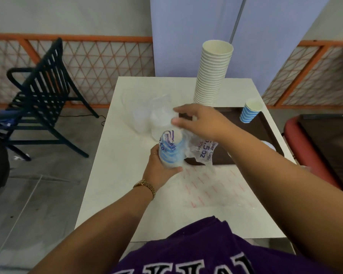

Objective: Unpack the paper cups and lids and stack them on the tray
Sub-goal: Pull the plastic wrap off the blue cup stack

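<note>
Table (111,175): white, carrying the dark tray (265,135).
Cup stack (211,76): tall, at tray's far edge.
Sleeve of cups (171,151): over table (plastic-wrapped), gripped by left hand (158,169).
Right hand (198,121): pinching the wrapper's top.
Single blue cup (249,111): on tray.

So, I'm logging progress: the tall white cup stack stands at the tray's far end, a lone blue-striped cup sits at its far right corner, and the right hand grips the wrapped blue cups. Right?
Not quite. The head view shows the left hand gripping the wrapped blue cups; the right hand pulls at the plastic wrapper. The tall white cup stack and the lone blue-striped cup on the tray are as you said.
</note>
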A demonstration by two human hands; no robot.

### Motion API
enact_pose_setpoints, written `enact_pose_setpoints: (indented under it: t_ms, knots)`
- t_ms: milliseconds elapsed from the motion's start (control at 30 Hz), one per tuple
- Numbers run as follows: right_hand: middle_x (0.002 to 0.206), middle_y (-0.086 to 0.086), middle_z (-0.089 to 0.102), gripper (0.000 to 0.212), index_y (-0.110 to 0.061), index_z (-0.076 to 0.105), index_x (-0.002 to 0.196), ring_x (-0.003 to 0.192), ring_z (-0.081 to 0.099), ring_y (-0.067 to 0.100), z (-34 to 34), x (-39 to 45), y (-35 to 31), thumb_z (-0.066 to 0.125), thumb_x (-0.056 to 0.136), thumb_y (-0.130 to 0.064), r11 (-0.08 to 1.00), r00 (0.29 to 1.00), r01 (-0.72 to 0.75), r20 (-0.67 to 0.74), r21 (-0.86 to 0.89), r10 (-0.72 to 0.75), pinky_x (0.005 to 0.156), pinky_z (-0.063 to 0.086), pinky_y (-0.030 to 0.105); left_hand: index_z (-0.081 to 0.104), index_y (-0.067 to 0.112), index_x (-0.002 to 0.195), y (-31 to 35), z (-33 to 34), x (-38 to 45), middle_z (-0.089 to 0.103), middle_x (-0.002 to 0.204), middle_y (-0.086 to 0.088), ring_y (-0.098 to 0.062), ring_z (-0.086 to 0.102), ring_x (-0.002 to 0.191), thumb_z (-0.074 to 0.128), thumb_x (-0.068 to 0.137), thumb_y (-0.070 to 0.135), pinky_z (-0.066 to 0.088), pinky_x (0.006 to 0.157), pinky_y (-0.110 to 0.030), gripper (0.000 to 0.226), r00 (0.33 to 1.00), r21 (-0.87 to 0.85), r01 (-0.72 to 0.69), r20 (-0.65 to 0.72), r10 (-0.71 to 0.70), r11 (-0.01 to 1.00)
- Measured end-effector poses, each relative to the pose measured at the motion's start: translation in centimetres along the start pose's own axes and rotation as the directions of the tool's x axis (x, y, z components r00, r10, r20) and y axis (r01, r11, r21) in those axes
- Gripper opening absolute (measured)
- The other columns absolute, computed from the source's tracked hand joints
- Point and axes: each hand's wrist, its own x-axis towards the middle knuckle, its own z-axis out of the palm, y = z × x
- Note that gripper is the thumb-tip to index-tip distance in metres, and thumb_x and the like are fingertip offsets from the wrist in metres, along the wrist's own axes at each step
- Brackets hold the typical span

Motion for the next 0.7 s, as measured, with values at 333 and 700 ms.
enact_pose_setpoints:
  t_ms: [333,700]
  knots:
    - [0.134,-0.005,0.053,0.109,-0.030,0.034,0.143,0.120,0.054,0.018,-2.3,-3.7,1.7,0.059,0.055,-0.090,0.859,0.932,-0.319,-0.032,0.401,0.361,0.093,0.047,0.041,0.026,0.023,0.140,4.3,0.1,-0.8,0.045,0.121,0.020,-0.005,0.056,0.112,0.088,0.062,0.001,0.049,0.098,-0.023,0.102,0.987,-0.229,-0.120,-0.134,0.090,0.966]
    - [0.113,-0.003,0.059,0.057,-0.029,0.043,0.139,0.073,0.055,0.006,-2.3,-2.9,-3.1,0.058,0.087,-0.011,0.995,0.966,0.025,-0.259,0.096,0.001,0.067,0.046,0.026,0.031,0.025,0.139,8.5,-1.1,-1.3,0.047,0.133,0.005,-0.009,0.053,0.122,0.089,0.065,0.017,0.047,0.102,-0.024,0.094,0.952,-0.099,-0.253,-0.204,0.229,0.962]
